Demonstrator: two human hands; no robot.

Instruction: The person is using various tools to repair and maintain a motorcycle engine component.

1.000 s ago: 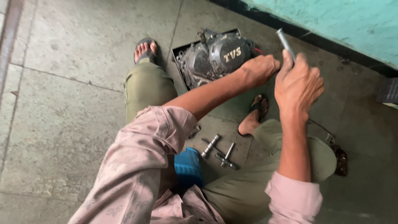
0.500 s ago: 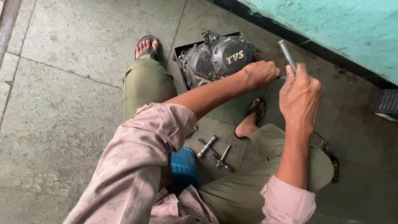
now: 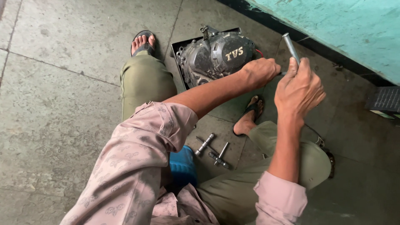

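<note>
Sitting low on a blue stool, with two socket spanners left on the floor between the feet, the work is done by two hands. The right hand is wrapped tight around a grey metal rod. Its long line points up and slightly left, away from the body. The left hand is closed against the dark engine in its black tray. The rod is best held steady and straight.
</note>
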